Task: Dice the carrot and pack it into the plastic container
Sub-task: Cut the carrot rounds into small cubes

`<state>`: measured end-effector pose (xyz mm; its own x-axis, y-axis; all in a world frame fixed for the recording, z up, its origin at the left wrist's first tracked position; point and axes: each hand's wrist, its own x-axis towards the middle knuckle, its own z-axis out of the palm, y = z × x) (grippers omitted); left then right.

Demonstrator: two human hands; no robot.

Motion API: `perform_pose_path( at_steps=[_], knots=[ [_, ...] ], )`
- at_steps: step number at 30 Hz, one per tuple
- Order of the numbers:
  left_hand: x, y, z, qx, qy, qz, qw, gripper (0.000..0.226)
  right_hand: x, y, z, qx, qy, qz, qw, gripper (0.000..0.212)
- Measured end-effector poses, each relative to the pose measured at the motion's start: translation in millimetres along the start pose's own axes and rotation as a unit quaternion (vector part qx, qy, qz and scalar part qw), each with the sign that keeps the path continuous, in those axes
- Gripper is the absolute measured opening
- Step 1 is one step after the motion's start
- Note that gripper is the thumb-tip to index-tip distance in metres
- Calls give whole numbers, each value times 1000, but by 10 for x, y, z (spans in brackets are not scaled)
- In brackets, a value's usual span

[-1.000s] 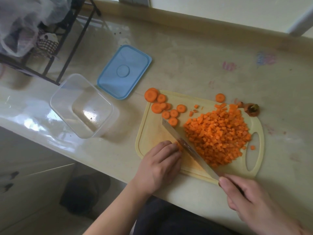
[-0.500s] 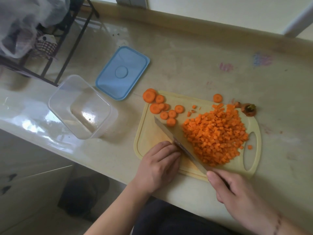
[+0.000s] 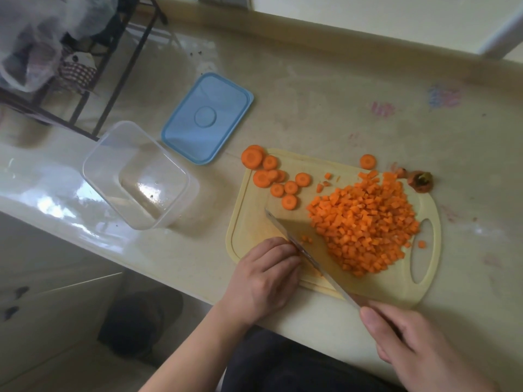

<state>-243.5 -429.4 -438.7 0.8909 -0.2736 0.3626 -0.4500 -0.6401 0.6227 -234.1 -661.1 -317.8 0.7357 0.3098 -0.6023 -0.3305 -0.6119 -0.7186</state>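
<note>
A heap of diced carrot covers the right half of the yellow cutting board. Several round carrot slices lie at the board's far left corner. My right hand grips the handle of a knife whose blade lies diagonally across the board. My left hand sits curled at the board's near edge, fingertips against the blade, holding down a small bit of carrot that is mostly hidden. The clear plastic container stands empty to the left of the board.
A blue lid lies flat behind the container. The carrot's stem end sits just off the board's far right corner. A black wire rack with bags stands at the far left. The counter edge runs close under my hands.
The knife has shifted left along the board and back, and a few fresh dice now lie beside the blade. My left hand has stayed put.
</note>
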Motion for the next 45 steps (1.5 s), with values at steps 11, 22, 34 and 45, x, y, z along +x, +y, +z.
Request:
perform_pose_path(
  at_steps=[11, 22, 34, 45],
  knots=[
    [-12, -8, 18, 4, -19, 3, 1000, 12, 134, -7, 59, -32, 3, -32, 999, 14],
    [267, -31, 137, -26, -47, -15, 998, 17, -109, 114, -221, 98, 19, 19, 995, 58],
    [372, 19, -49, -85, 147, -90, 981, 23, -220, -6, -550, -132, 150, 46, 979, 49],
    [967, 192, -324, 53, -190, -1, 980, 18, -214, 179, -611, -273, 155, -122, 942, 54]
  ],
)
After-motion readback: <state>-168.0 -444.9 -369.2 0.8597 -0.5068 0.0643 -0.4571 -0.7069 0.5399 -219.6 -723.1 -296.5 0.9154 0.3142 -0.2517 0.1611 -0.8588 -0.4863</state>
